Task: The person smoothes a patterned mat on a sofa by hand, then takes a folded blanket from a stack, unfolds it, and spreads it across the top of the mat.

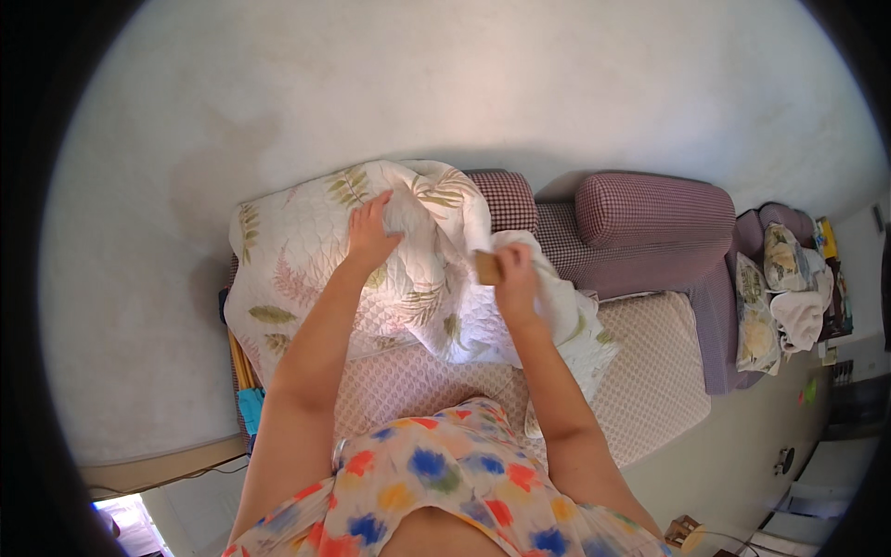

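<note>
A white quilt printed with green leaves and pink fronds is draped over the left part of a checked sofa. Fingers spread, my left hand lies on the quilt's upper part, where the cloth looks fairly flat. To its right the quilt bunches into folds. Above those folds my right hand grips a small brown block-like object; motion blur hides whether it is a brush or something else. Whether the block touches the cloth, I cannot tell.
A patterned seat cover lies on the sofa seat. Checked bolster cushions line the wall. At far right are floral pillows and a pale cloth. A blue item hangs at the sofa's left end. A small wooden stool stands lower right.
</note>
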`<act>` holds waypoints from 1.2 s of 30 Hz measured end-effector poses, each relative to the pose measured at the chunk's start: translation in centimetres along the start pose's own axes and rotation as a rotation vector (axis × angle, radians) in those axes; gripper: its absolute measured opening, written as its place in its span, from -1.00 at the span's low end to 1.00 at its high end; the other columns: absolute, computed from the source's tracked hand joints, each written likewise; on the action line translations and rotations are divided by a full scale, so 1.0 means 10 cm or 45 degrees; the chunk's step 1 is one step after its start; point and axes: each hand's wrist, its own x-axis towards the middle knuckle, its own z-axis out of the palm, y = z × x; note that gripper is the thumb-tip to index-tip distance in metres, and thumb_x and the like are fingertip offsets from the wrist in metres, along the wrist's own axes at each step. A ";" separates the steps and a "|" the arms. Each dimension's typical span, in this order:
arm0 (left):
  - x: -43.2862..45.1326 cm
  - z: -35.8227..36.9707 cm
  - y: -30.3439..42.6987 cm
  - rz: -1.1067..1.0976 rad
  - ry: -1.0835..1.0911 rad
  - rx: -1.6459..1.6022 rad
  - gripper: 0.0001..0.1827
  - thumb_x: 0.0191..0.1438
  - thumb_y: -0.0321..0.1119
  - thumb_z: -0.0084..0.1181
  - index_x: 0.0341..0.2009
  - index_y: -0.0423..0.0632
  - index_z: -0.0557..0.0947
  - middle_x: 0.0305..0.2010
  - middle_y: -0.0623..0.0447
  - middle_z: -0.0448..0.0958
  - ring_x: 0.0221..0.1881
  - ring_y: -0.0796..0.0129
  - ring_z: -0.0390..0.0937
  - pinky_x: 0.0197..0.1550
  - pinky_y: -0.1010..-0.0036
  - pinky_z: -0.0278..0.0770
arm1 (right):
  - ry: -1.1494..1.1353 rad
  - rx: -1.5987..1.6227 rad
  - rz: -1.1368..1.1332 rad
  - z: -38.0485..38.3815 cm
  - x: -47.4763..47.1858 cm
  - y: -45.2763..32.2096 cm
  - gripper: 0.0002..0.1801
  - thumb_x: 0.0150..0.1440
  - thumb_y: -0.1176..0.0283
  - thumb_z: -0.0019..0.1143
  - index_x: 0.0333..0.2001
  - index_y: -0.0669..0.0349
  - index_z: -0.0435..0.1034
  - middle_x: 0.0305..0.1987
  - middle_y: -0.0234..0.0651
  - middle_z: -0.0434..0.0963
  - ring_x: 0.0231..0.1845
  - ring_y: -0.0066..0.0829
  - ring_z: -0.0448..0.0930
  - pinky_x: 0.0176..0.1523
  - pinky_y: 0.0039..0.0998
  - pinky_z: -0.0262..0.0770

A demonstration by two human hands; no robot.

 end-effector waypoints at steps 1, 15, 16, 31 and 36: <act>0.05 0.01 0.07 0.007 -0.006 -0.006 -0.31 -0.22 -0.31 0.27 0.09 0.20 0.36 0.07 0.02 0.28 0.12 0.12 0.19 0.24 0.20 0.00 | -0.210 -0.010 -0.005 0.10 -0.06 0.04 -0.71 -0.11 0.64 -0.09 -0.23 0.19 0.34 -0.15 -0.22 0.31 -0.28 -0.12 0.45 -0.23 -0.23 0.40; 0.22 0.38 0.27 -0.011 -0.092 -0.248 -0.68 -0.30 -0.35 0.21 -0.34 -0.02 0.50 -0.26 -0.10 0.34 -0.17 0.03 0.31 -0.07 0.23 0.30 | -0.117 0.450 0.861 -0.21 -0.08 0.66 -0.83 0.03 0.53 0.05 -0.23 0.25 0.41 -0.21 -0.22 0.44 -0.27 -0.38 0.48 -0.16 -0.45 0.41; 0.23 0.37 0.27 -0.013 -0.123 -0.350 -0.70 -0.30 -0.37 0.20 -0.36 -0.05 0.49 -0.28 -0.11 0.34 -0.19 0.03 0.32 -0.10 0.25 0.32 | 0.006 0.210 0.613 -0.17 -0.10 0.76 -0.84 0.02 0.53 0.07 -0.25 0.25 0.42 -0.20 -0.23 0.44 -0.25 -0.40 0.47 -0.14 -0.45 0.40; 0.27 0.29 0.05 -0.214 -0.360 -0.675 -0.63 -0.24 -0.43 0.30 -0.26 -0.10 0.51 -0.16 -0.04 0.34 -0.15 0.26 0.35 -0.13 0.45 0.39 | -0.160 0.552 0.976 -0.34 0.13 1.01 -0.74 -0.01 0.60 -0.04 -0.18 0.30 0.25 -0.33 -0.23 0.45 -0.48 -0.49 0.51 -0.39 -0.49 0.47; 0.28 0.23 0.26 -0.262 -0.368 -1.052 -0.24 -0.18 -0.43 0.29 0.15 -0.04 0.25 -0.02 -0.03 0.36 0.04 0.26 0.30 0.06 0.41 0.28 | 0.573 0.973 0.776 -0.99 1.31 1.37 -0.81 0.02 0.72 -0.17 -0.25 0.31 0.21 -0.28 -0.23 0.35 -0.42 -0.44 0.50 -0.34 -0.54 0.54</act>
